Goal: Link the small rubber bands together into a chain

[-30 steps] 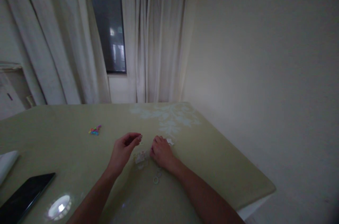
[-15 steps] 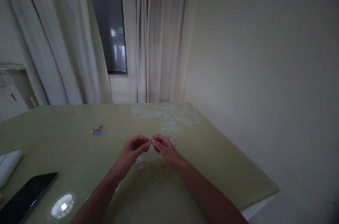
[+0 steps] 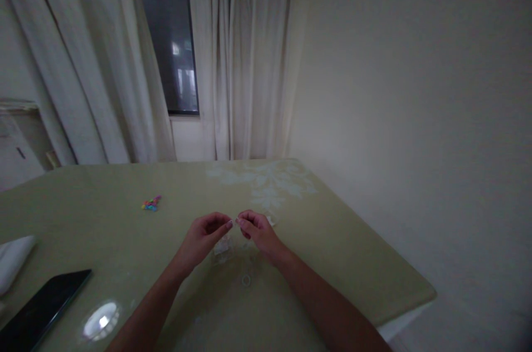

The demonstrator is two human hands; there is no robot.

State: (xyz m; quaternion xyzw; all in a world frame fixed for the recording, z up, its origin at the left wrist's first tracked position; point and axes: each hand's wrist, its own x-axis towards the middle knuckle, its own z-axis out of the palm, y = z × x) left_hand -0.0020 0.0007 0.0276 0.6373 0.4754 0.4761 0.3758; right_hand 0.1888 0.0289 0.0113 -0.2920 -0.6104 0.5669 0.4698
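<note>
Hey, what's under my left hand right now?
A small clear plastic item with a whitish patch shows on the table, just below the fingers of your left hand. Whatever lies directly behind the palm is covered, so I can't tell.

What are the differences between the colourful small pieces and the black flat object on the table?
The colourful pieces are small and many-coloured; the black flat object is larger and dark. The pieces lie in a loose cluster, while the black object is one smooth slab. Both rest on the table.
</note>
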